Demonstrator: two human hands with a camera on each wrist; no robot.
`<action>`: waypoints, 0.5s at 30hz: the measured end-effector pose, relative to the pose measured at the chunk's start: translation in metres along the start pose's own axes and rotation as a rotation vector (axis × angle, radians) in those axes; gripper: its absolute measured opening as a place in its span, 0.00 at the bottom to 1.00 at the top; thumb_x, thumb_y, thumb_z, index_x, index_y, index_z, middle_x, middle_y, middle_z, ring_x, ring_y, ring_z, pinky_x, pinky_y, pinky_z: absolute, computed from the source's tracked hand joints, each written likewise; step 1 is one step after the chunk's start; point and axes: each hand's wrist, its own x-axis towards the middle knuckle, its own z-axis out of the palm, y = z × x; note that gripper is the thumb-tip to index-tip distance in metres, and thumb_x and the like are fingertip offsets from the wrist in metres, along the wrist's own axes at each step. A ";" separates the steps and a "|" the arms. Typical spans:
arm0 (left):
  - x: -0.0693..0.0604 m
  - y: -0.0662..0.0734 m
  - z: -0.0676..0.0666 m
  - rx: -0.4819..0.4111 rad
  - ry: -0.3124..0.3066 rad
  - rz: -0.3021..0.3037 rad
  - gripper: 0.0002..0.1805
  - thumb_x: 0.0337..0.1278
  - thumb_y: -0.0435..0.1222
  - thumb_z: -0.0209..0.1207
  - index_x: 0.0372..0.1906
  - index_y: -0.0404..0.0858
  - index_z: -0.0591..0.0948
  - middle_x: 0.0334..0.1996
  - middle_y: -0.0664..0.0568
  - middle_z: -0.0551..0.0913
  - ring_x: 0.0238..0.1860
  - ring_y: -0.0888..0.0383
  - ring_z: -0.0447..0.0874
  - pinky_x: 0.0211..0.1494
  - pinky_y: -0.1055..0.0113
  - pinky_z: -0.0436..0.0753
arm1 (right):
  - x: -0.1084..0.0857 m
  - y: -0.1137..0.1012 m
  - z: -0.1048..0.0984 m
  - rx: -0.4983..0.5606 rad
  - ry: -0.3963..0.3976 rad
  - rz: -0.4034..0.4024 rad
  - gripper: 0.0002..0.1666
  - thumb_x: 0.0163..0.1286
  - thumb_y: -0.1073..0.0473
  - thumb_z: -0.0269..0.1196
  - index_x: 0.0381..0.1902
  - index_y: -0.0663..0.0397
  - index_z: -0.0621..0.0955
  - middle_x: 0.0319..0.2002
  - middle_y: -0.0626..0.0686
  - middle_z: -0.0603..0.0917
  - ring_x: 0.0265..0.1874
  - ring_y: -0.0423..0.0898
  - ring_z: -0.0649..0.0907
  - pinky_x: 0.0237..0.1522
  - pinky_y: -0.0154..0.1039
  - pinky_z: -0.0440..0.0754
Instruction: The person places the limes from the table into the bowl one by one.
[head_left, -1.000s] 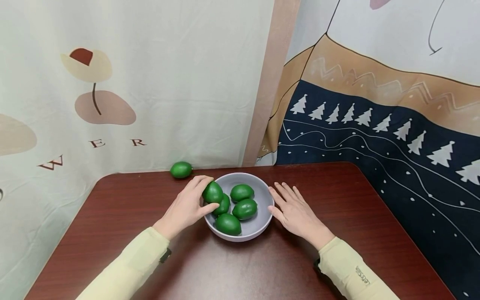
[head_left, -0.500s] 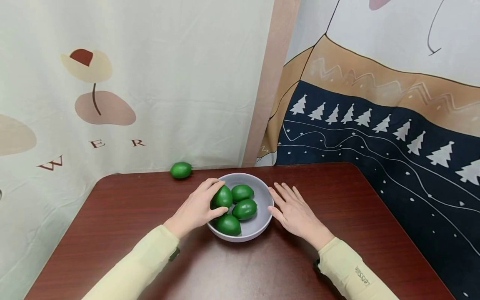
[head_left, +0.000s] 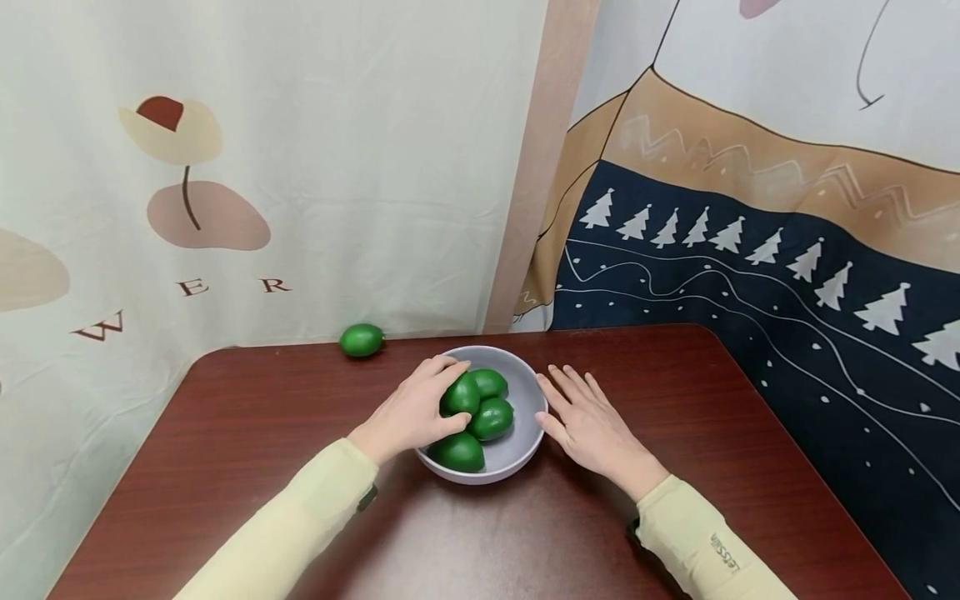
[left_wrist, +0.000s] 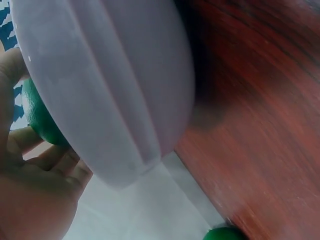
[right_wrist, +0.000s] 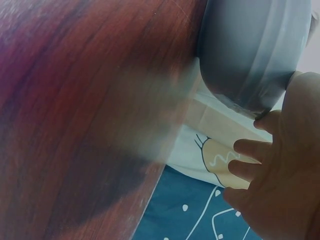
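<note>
A grey-lilac bowl on the table holds several green limes. Between the thumb and fingers of my left hand is one lime, gripped inside the bowl's left part. Beside it lie a lime at the back, another lime in the middle and a front lime. The left wrist view has the gripped lime partly behind the bowl's wall. My right hand, fingers straight, touches the bowl's right side; the right wrist view shows a fingertip against the bowl.
One more lime lies outside the bowl at the back edge of the dark red wooden table. A pale curtain hangs behind the table. On the right hangs a navy cloth with white trees.
My left hand has moved rightward with its lime, from over the bowl's left rim further into the bowl, now covering a lime seen earlier. The right hand has stayed still.
</note>
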 end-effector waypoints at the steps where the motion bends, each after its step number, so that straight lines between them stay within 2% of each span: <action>1: 0.001 0.000 0.001 0.000 -0.006 0.002 0.38 0.54 0.44 0.69 0.70 0.33 0.75 0.65 0.45 0.75 0.65 0.49 0.73 0.62 0.53 0.82 | 0.000 0.000 0.000 -0.001 -0.001 0.001 0.39 0.80 0.40 0.55 0.80 0.53 0.65 0.79 0.61 0.63 0.79 0.62 0.60 0.79 0.62 0.54; 8: 0.010 0.002 0.004 0.015 -0.040 -0.004 0.38 0.54 0.44 0.68 0.70 0.34 0.75 0.65 0.44 0.76 0.67 0.47 0.72 0.67 0.52 0.78 | 0.000 -0.001 -0.002 0.007 -0.009 0.006 0.39 0.80 0.40 0.54 0.80 0.53 0.65 0.79 0.61 0.63 0.79 0.63 0.60 0.79 0.62 0.53; 15: 0.013 0.003 0.004 0.024 -0.083 -0.015 0.38 0.52 0.43 0.66 0.70 0.32 0.75 0.66 0.41 0.76 0.67 0.45 0.73 0.70 0.51 0.75 | -0.001 -0.001 -0.002 0.016 -0.004 0.002 0.38 0.80 0.41 0.54 0.79 0.54 0.66 0.79 0.62 0.64 0.79 0.63 0.61 0.79 0.62 0.53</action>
